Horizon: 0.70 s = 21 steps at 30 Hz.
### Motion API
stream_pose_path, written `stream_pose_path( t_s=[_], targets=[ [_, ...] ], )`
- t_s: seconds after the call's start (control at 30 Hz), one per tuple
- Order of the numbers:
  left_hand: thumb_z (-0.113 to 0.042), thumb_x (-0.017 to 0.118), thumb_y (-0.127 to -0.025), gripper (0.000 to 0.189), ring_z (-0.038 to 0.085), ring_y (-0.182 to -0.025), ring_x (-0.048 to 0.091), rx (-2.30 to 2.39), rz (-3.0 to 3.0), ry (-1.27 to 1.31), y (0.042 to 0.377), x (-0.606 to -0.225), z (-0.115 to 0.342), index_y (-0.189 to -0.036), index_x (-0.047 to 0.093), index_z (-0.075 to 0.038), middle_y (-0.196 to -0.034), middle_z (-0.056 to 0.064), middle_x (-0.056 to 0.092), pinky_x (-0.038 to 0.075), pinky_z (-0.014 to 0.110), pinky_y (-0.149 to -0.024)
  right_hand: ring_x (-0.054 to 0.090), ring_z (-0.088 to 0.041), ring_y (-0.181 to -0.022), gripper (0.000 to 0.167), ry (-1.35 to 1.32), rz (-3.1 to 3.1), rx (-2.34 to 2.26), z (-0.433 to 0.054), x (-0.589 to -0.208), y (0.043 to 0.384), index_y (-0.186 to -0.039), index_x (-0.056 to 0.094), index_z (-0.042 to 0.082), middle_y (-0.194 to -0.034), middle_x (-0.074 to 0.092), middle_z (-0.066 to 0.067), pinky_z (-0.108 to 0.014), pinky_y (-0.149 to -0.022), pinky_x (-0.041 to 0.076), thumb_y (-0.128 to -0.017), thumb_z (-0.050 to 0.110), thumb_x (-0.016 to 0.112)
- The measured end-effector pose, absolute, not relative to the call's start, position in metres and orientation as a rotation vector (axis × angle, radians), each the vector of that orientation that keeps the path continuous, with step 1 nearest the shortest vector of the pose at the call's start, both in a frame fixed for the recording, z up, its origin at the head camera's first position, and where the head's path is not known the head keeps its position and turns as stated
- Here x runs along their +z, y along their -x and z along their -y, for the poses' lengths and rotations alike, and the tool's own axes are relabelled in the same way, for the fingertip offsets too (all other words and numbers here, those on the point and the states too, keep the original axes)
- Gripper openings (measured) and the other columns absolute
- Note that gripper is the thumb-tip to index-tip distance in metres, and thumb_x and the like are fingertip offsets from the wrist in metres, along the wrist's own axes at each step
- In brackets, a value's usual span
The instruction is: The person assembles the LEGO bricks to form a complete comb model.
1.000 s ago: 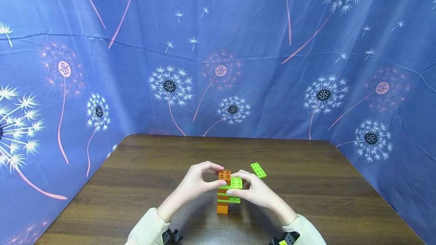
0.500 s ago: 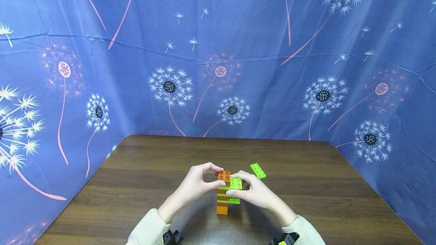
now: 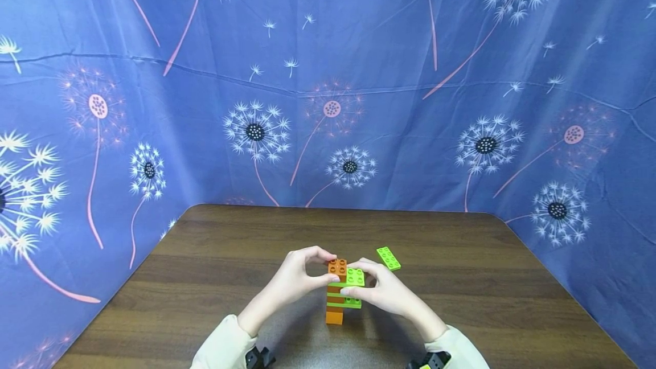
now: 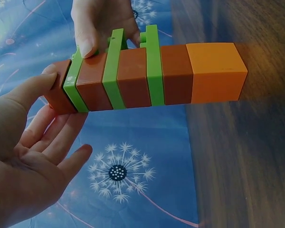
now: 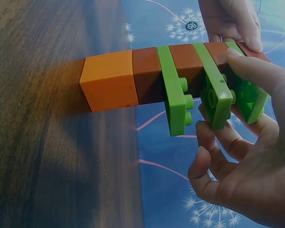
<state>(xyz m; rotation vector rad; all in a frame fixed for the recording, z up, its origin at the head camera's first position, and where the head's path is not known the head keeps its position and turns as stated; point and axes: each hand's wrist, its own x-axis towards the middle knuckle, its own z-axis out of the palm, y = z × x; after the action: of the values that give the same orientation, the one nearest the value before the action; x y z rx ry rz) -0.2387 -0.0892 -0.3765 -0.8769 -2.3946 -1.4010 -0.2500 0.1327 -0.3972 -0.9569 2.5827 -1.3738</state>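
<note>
A toy brick tower stands upright on the table, with an orange brick (image 3: 334, 317) at its foot. Above that, brown bricks (image 4: 133, 78) alternate with lime green plates (image 5: 172, 95) that jut out to the right. The topmost brown brick (image 3: 337, 266) sits on the left half of the upper green plate (image 3: 356, 276). My left hand (image 3: 299, 273) pinches this top brick between thumb and fingers. On the other side, my right hand (image 3: 380, 285) grips the tower below the upper plate, thumb (image 5: 242, 61) on a brown brick and fingers behind the plates.
A loose lime green plate (image 3: 389, 258) with studs lies on the wooden table (image 3: 246, 238), behind and right of the tower. A blue dandelion-print cloth (image 3: 410, 130) hangs behind the table and along its sides.
</note>
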Motion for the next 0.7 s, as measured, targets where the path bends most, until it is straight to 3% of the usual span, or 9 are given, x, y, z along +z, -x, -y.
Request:
stream_pose_path(
  t_s=[0.7],
  targets=[
    [-0.017, 0.077, -0.077, 0.028, 0.018, -0.094, 0.067, -1.397, 2.425, 0.891, 0.2405, -0.3756, 0.091, -0.102, 0.067, -0.009, -0.102, 0.004, 0.071, 0.051, 0.03, -0.09, 0.053, -0.004, -0.068, 0.034, 0.975, -2.607, -1.375, -0.1319, -0.3959, 0.2504, -0.113, 0.063, 0.022, -0.096, 0.059, 0.005, -0.026, -0.061, 0.049, -0.082, 0.034, 0.071]
  ],
)
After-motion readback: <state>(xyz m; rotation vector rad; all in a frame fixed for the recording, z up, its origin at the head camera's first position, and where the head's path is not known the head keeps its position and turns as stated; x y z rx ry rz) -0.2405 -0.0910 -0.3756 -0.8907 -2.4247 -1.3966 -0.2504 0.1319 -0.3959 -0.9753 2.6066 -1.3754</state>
